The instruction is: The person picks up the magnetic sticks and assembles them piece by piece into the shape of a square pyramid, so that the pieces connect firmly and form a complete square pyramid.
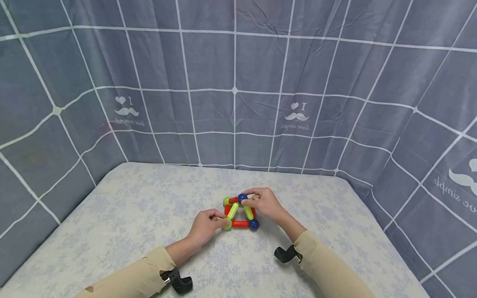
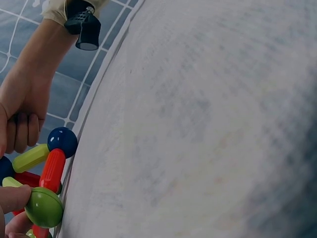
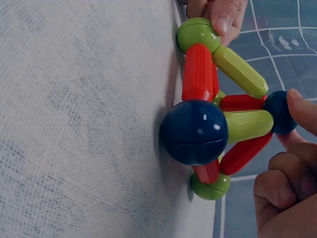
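A pyramid-like frame of plastic balls and ribbed rods stands on the table. My left hand (image 1: 204, 227) grips the green ball (image 2: 43, 207) at its front left corner between thumb and fingers. At the top, a blue ball (image 3: 280, 113) is pinched by my right hand (image 1: 263, 203), whose other fingers curl in. The front right corner is another blue ball (image 3: 194, 133), joined to the left green ball by a red rod (image 1: 240, 224). Two yellow-green rods (image 1: 232, 211) slope up to the top ball. Further green balls (image 3: 210, 185) sit at the back, linked by red rods.
The table (image 1: 149, 198) has a pale, blue-patterned cloth. Grey-blue gridded curtains (image 1: 208, 111) hang behind it and along both sides. Each wrist carries a black camera mount (image 1: 180, 282) close over the tabletop.
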`<control>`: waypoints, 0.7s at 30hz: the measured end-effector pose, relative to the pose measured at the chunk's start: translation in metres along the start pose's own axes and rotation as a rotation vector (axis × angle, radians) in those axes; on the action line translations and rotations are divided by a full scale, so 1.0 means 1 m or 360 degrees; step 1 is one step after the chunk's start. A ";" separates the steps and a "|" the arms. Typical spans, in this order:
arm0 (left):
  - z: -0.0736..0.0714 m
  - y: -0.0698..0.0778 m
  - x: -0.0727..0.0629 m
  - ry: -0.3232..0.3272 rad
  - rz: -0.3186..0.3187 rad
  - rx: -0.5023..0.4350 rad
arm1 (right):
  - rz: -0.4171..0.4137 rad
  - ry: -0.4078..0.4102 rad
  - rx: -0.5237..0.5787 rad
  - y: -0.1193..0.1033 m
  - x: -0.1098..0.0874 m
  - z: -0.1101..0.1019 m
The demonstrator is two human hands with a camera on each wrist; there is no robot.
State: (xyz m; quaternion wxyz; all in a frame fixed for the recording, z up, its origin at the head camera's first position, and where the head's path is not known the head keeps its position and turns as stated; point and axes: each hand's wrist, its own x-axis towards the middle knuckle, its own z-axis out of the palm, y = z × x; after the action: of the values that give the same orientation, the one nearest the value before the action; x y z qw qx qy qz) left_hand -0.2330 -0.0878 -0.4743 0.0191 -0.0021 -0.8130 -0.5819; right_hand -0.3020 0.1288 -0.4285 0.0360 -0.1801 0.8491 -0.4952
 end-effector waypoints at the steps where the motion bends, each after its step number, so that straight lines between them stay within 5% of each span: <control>1: 0.000 0.000 0.000 0.0000 0.0005 0.0000 | -0.0013 -0.0007 -0.0002 0.000 0.000 0.000; 21: 0.000 -0.002 0.002 -0.0020 0.0000 0.0010 | -0.0022 -0.0082 -0.0105 -0.002 -0.001 0.000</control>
State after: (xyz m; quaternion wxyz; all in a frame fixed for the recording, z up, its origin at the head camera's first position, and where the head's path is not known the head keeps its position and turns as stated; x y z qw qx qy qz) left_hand -0.2352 -0.0881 -0.4759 0.0140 -0.0058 -0.8149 -0.5793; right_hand -0.3004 0.1278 -0.4270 0.0485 -0.1997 0.8625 -0.4624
